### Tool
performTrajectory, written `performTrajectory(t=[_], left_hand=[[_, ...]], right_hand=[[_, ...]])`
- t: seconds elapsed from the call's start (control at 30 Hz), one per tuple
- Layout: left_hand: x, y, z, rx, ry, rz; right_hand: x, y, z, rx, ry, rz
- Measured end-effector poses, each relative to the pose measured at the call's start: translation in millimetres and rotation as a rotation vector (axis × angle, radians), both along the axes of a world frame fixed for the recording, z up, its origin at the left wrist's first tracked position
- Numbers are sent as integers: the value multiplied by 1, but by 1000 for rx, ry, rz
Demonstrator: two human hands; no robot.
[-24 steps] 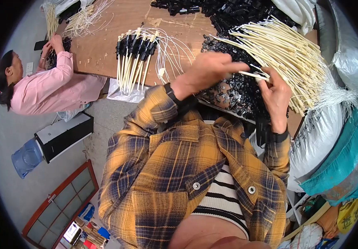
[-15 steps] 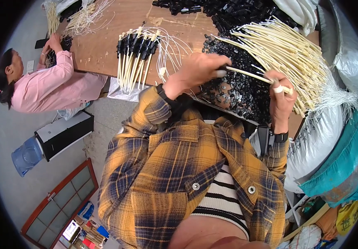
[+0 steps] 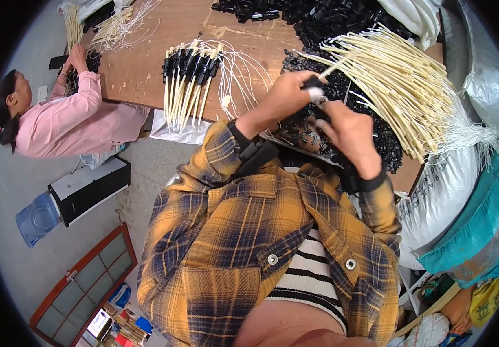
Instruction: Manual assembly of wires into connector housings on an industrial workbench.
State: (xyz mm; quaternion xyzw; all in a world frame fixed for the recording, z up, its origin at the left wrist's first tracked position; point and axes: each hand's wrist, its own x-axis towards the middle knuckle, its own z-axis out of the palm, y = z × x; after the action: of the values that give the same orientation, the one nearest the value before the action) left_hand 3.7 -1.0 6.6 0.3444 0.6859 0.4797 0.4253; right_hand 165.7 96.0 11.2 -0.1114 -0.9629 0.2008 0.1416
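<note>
My left hand (image 3: 284,98) is closed around a small black plastic piece (image 3: 313,82). From it a thin cream stick (image 3: 335,66) points up and to the right, toward the pile. Close against the left fingertips is my right hand (image 3: 351,130), its fingers bent and its thumb smeared by motion; whether it pinches anything is hidden. White wrapping (image 3: 316,93) shows at the left thumb. Beneath both hands spreads a heap of small black parts (image 3: 371,124). A large bundle of cream sticks (image 3: 403,81) with white strings lies to the right.
Left of my hands, sticks fitted with black pieces (image 3: 191,69) jut over the edge of the wooden table (image 3: 249,37). More black plastic parts (image 3: 330,20) are heaped at the back. A person in pink (image 3: 81,113) works at the far left. Stuffed white sacks (image 3: 446,199) crowd the right.
My right hand has let go of the stick's far end and moved left to my left hand. The stick has swung from sloping down to pointing up and right.
</note>
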Motion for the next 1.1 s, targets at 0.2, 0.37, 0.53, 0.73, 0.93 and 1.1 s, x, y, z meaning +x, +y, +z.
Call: performTrajectory(t=[0.2,0.37,0.53,0.73,0.93,1.1], left_hand=[[-7,-8,-1,-3,398,-165],[-15,-19,-24,96,703,-186],[-10,-16,-13,128,737,-255],[-3,-12,-2,184,756,-292],[-3,-6,9,76,488,-183],[0,-3,8,47,524,-202]], right_hand=[[-6,-3,-11,-286,195,-136],[-3,-4,-6,-203,200,-242],[-5,-3,-9,-205,218,-241],[-4,-4,-16,-229,178,-196],[1,-8,-10,-212,161,-221],[3,-7,-4,-187,180,-165]])
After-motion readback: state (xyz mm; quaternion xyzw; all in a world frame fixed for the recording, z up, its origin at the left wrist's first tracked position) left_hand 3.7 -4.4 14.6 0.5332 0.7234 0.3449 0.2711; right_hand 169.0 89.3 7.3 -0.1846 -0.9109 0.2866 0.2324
